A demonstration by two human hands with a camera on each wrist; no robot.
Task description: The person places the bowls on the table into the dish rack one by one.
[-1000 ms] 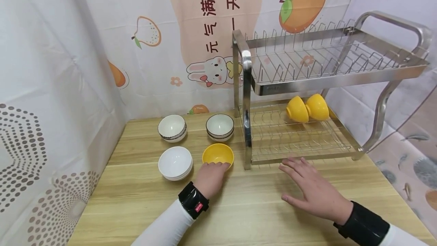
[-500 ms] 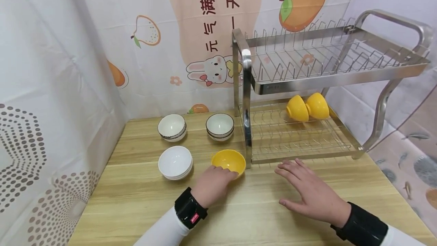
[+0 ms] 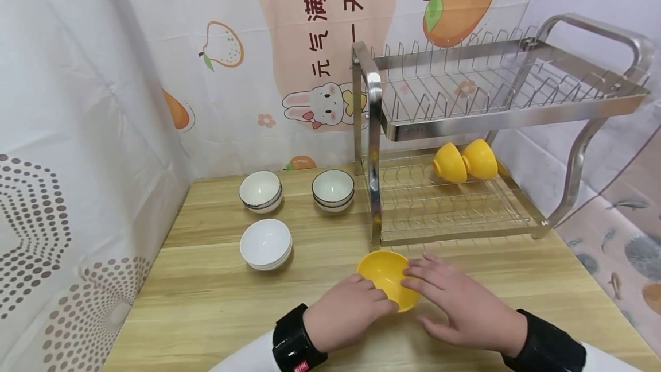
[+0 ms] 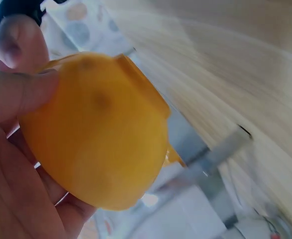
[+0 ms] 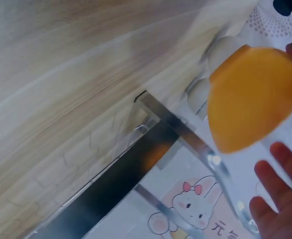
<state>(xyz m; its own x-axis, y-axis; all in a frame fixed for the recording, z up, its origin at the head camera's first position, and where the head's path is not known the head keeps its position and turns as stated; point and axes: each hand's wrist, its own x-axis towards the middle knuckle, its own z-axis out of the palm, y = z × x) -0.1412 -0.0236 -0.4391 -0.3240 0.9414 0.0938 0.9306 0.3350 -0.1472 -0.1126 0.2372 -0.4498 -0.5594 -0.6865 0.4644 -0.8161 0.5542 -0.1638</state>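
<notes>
A yellow bowl (image 3: 382,271) is lifted off the table in front of the rack's left leg. My left hand (image 3: 347,310) grips its near left side, with the thumb on the outer wall and the fingers at the rim, as the left wrist view of the bowl (image 4: 101,134) shows. On the bowl's right, my right hand (image 3: 459,306) has its fingers extended and spread by the rim. In the right wrist view, those fingers (image 5: 272,181) appear just apart from the bowl (image 5: 257,99); whether any of them touches it, I cannot tell.
A two-tier metal dish rack (image 3: 459,240) stands at the right, with two yellow bowls (image 3: 480,159) tipped on edge in its lower tier. To the left are stacked white bowls (image 3: 265,243), dark-rimmed bowls (image 3: 260,189) and another dark-rimmed stack (image 3: 333,188).
My left hand has brought the yellow bowl from beside the white bowls rightward and nearer, up to my right hand. The right hand has shifted slightly down and left.
</notes>
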